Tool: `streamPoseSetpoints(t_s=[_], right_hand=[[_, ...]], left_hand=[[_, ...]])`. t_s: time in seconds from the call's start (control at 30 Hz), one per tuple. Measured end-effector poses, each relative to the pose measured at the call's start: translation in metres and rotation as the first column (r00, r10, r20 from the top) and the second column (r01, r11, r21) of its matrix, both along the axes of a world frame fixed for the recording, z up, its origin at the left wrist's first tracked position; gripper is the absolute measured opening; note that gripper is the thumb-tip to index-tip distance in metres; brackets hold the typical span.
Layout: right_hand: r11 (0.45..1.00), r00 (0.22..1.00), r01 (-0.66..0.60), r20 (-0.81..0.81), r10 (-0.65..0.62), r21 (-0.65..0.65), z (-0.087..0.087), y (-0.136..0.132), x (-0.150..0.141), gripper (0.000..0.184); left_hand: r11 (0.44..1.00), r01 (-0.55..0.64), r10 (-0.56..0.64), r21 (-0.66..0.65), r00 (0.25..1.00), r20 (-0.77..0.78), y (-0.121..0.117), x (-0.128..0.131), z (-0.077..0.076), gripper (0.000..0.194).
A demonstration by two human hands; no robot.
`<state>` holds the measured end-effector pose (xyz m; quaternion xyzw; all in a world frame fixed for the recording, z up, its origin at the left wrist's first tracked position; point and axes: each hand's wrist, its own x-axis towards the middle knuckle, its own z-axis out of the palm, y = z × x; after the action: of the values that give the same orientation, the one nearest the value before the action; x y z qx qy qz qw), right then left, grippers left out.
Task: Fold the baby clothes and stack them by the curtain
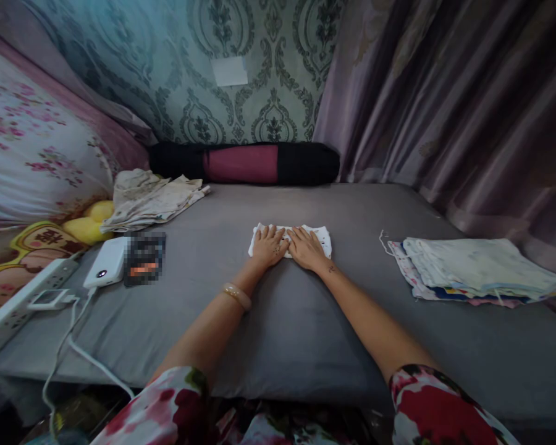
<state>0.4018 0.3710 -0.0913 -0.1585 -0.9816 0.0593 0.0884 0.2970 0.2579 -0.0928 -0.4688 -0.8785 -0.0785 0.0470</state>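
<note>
on smooth grey sheet (301, 346), two hands (287, 246) across soft white folded cloth (325, 240)

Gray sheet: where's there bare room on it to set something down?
The gray sheet is bare between the right hand and the folded cloth stack, and between the white cloth and the black-and-maroon bolster. Its left side is crowded with the power bank, power strip, cable and rumpled cloths.

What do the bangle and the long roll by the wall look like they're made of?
Bangle: smooth, glossy, pale; stone or plastic, can't tell which. Long roll: probably matte fabric, given its soft, slightly sagging outline.
</note>
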Motion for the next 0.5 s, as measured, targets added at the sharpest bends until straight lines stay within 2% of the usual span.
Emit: streamPoseSetpoints(t_s=[0.23, 0.5], right_hand=[[0.988, 0.989, 0.144, -0.022, -0.143, 0.046, -0.001, 0.003, 0.003, 0.054], [0.986, 0.989, 0.146, 0.008, -0.147, 0.075, 0.003, 0.011, 0.013, 0.057]], left_hand=[[0.997, -0.075, 0.075, -0.005, 0.997, -0.022, -0.003, 0.001, 0.003, 0.054], [0.998, -0.036, 0.038, -0.046, 0.998, 0.045, -0.023, -0.019, 0.006, 0.055]])
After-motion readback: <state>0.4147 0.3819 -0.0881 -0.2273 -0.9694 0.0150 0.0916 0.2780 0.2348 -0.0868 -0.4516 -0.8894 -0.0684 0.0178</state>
